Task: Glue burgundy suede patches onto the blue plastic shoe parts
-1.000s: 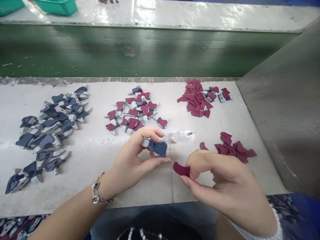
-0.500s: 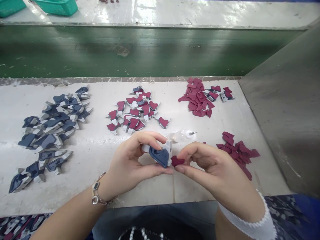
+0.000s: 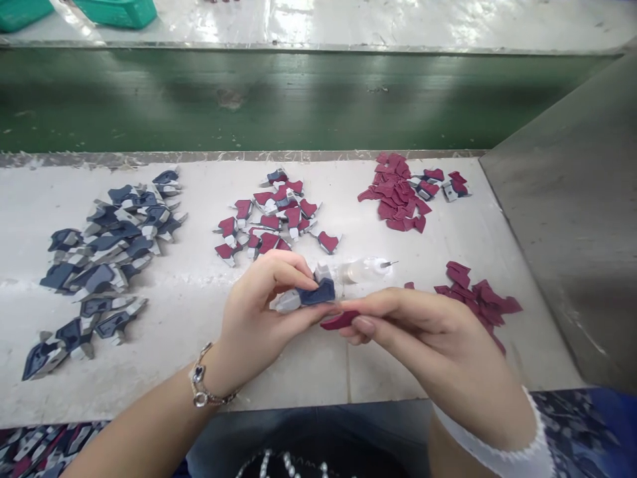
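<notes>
Between thumb and fingers, my left hand grips a navy and light-grey plastic part. My right hand pinches a thin maroon plastic piece just below and right of that part, its fingertips close to my left thumb. Behind my hands lies a clear bottle with a thin metal needle tip pointing right. Right of my right hand is a loose heap of maroon pieces. Beyond the bottle sits a group of grey parts with maroon faces.
A large pile of navy and grey parts covers the left of the table. More maroon pieces and a few assembled parts lie at the back right. A metal panel bounds the right side. Green trays stand on the upper ledge.
My left hand has tilted the navy and grey part, so its face shows less. The maroon piece has turned nearly edge-on in my right hand and shifted slightly left.
</notes>
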The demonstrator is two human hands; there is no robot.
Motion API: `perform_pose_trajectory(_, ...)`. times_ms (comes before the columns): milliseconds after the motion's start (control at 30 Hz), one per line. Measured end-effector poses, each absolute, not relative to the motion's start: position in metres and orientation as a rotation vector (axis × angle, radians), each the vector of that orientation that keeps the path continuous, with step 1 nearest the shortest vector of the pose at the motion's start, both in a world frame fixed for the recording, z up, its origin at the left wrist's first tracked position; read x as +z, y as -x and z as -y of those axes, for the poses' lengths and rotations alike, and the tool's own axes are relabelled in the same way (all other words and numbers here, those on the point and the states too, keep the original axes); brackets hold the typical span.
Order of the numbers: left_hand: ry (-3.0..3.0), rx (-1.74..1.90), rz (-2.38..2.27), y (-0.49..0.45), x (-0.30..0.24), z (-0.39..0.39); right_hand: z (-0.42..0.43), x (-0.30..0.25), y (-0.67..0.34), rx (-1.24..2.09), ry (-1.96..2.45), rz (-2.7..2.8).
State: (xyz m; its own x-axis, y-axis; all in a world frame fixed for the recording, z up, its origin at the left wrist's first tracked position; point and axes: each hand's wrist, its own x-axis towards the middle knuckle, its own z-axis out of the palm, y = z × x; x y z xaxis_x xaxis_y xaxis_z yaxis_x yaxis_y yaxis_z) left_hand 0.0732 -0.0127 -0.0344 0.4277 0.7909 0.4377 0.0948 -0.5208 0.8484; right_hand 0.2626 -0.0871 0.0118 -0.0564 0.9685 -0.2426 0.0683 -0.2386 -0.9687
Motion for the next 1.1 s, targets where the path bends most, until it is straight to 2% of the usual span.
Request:
perform_pose_trajectory(500, -2.053, 1.184, -0.683, -0.07, -0.035, 0.012, 0.068, 0.005, -0.259, 1.478, 1.319, 0.934)
perform_pose_trajectory(1100, -2.067, 1.209, -0.582, -0.066, -0.03, 0.011, 0.07, 0.01, -0.249, 1.522, 1.26, 1.155)
